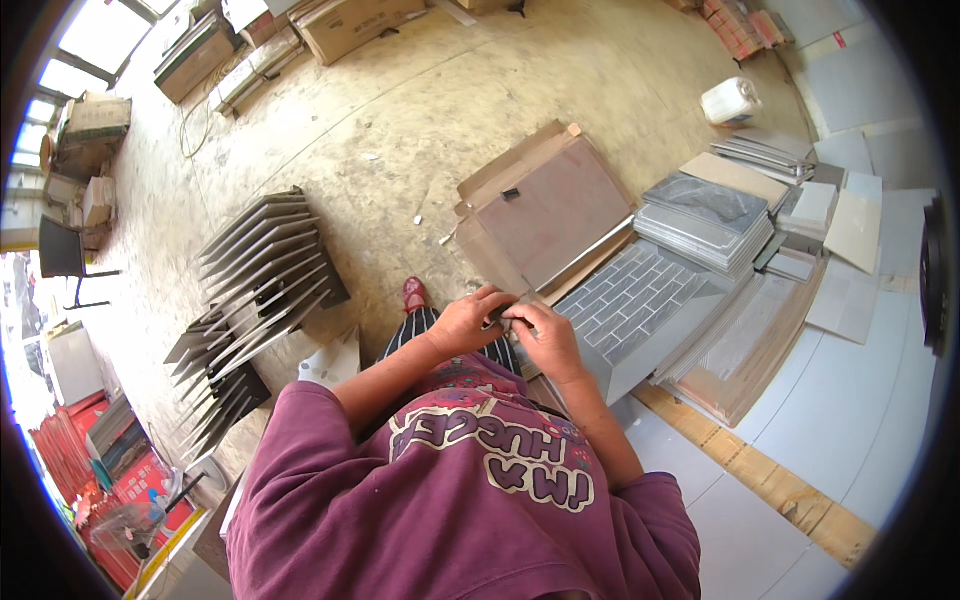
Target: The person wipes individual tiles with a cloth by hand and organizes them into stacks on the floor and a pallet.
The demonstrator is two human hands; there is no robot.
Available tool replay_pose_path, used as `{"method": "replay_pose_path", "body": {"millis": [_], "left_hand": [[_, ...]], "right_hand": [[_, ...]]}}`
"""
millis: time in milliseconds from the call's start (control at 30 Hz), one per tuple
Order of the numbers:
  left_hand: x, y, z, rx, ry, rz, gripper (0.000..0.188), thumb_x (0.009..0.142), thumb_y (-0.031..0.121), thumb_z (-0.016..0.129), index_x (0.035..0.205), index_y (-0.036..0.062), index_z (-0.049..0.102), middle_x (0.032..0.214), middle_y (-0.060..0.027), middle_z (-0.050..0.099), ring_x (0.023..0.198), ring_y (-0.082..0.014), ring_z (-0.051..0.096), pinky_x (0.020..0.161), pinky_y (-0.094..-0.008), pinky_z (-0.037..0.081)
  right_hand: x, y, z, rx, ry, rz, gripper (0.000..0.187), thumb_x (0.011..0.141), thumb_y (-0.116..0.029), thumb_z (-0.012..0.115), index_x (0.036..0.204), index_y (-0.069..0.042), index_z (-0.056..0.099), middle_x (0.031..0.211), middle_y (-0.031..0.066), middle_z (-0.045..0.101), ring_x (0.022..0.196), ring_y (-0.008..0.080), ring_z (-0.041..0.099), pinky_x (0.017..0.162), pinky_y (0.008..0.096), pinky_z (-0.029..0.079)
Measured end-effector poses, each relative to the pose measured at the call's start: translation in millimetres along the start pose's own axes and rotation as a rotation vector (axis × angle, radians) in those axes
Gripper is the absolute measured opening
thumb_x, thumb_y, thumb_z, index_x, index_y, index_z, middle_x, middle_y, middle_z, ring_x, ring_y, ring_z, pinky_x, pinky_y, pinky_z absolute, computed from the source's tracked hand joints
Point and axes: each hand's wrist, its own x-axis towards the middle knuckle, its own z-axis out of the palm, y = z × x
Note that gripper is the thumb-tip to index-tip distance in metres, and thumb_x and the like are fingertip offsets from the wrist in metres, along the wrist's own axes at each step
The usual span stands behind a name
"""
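Both hands meet in front of my waist, fingertips close together. My left hand (468, 318) is closed in a pinch, its fingers bent towards the right hand. Curled the same way, my right hand (546, 343) presses thumb and fingers together. Something small and greyish seems to sit between the fingertips, too hidden to name. Just beyond them on the floor lies an opened flat cardboard carton (565, 215) with a brown panel and a small dark piece on top. To the right of my hands is a grey brick-pattern tile (632, 305).
A stack of grey tiles (700, 225) stands beyond the patterned tile, beside cardboard-backed sheets (745, 350). On the left, a rack of dark slanted panels (270, 265) rises from the floor. A wooden plank (760, 470) runs at lower right. A white jug-like container (731, 101) stands far right.
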Motion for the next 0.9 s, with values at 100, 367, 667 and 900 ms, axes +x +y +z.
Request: {"method": "replay_pose_path", "body": {"millis": [100, 367, 667, 900], "left_hand": [[-18.1, -15.1, -22.9, 0.031, 0.062, 0.018, 0.041, 0.069, 0.005, 0.064, 0.109, 0.0086, 0.058, 0.097, -0.01, 0.057, 0.084, -0.0266, 0.061, 0.07, -0.0334, 0.051], [-51.8, -42.4, -80.7, 0.005, 0.152, -0.002, 0.03, 0.069, 0.01, 0.065, 0.098, 0.006, 0.06, 0.087, -0.0105, 0.057, 0.074, -0.0273, 0.062, 0.065, -0.0348, 0.05], [-68.0, -65.0, -140.3, -0.016, 0.247, 0.023, 0.026, 0.068, 0.011, 0.065, 0.093, 0.005, 0.061, 0.085, -0.012, 0.058, 0.077, -0.031, 0.06, 0.066, -0.0364, 0.049], [-84.1, -78.2, -152.0, -0.117, 0.425, 0.028, 0.023, 0.073, 0.013, 0.071, 0.091, 0.0038, 0.062, 0.079, -0.0093, 0.056, 0.068, -0.0241, 0.059, 0.06, -0.0323, 0.048]], "right_hand": [[14.5, -23.9, 21.3, 0.002, -0.005, -0.038, 0.015, 0.077, -0.003, 0.061, 0.091, -0.009, 0.062, 0.081, 0.0088, 0.061, 0.072, 0.0273, 0.061, 0.062, 0.0334, 0.049], [49.3, -66.3, 70.1, -0.01, -0.11, -0.017, 0.019, 0.076, 0.0, 0.063, 0.093, -0.007, 0.063, 0.084, 0.0079, 0.063, 0.074, 0.0229, 0.062, 0.064, 0.0301, 0.048], [82.9, -102.5, 114.2, 0.075, 0.007, -0.024, 0.015, 0.08, -0.003, 0.062, 0.095, -0.007, 0.062, 0.084, 0.0098, 0.064, 0.074, 0.0238, 0.063, 0.063, 0.0308, 0.049], [106.1, -117.1, 130.8, 0.032, -0.092, -0.055, 0.016, 0.079, -0.003, 0.064, 0.095, -0.007, 0.062, 0.087, 0.0091, 0.065, 0.075, 0.0224, 0.064, 0.064, 0.0301, 0.05]]}}
